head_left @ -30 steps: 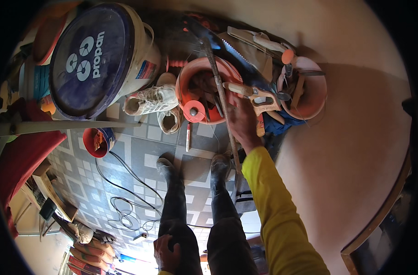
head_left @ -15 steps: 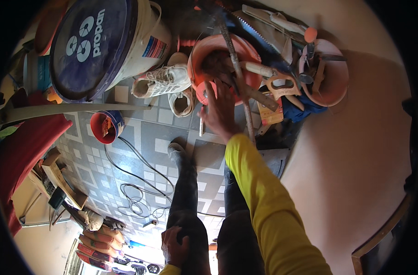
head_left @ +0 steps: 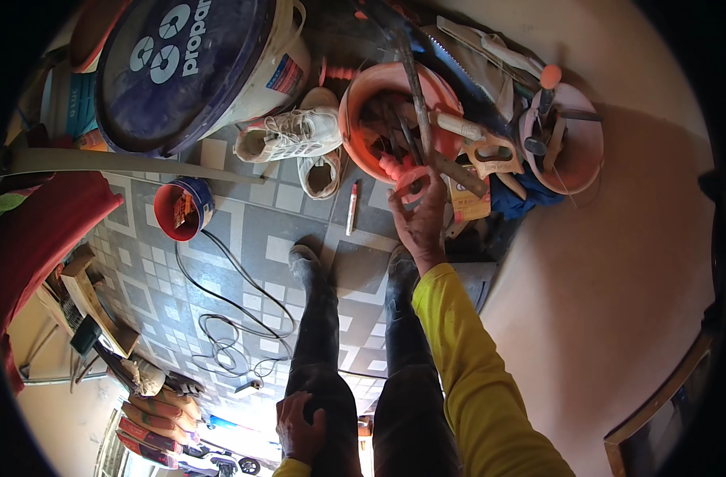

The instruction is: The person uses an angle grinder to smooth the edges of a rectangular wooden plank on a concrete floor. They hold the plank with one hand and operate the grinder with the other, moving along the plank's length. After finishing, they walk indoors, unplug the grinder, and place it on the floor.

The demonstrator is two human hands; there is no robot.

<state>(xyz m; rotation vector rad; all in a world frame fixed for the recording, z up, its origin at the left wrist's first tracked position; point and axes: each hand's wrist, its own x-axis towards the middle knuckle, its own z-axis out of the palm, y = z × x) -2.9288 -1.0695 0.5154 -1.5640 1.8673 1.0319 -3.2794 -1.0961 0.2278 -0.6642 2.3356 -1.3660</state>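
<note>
My right hand (head_left: 421, 225) is at the near rim of an orange bucket (head_left: 357, 85). Its thumb and fingers close round a red disc-ended spool (head_left: 411, 188), with a pinkish wound part showing towards the bucket. Inside the bucket lie several dark tools, hard to make out singly. A long, worn bar (head_left: 415, 95) leans across it, and beside the bar sits a wooden-handled saw (head_left: 493, 154). My left hand (head_left: 301, 427) lies on my left thigh, fingers spread, holding nothing.
White shoes (head_left: 299, 137) and a red-and-white marker (head_left: 352, 208) are on the tiled floor. A large lidded pail (head_left: 180, 79), a small tin (head_left: 201, 208) and a black cable (head_left: 244, 278) are to the left. A second tool bucket (head_left: 590, 147) stands right, by the wall.
My right hand has moved right and slightly nearer with the red spool, showing more of the bucket's contents and the marker. My left hand stays on my thigh. The view has shifted slightly.
</note>
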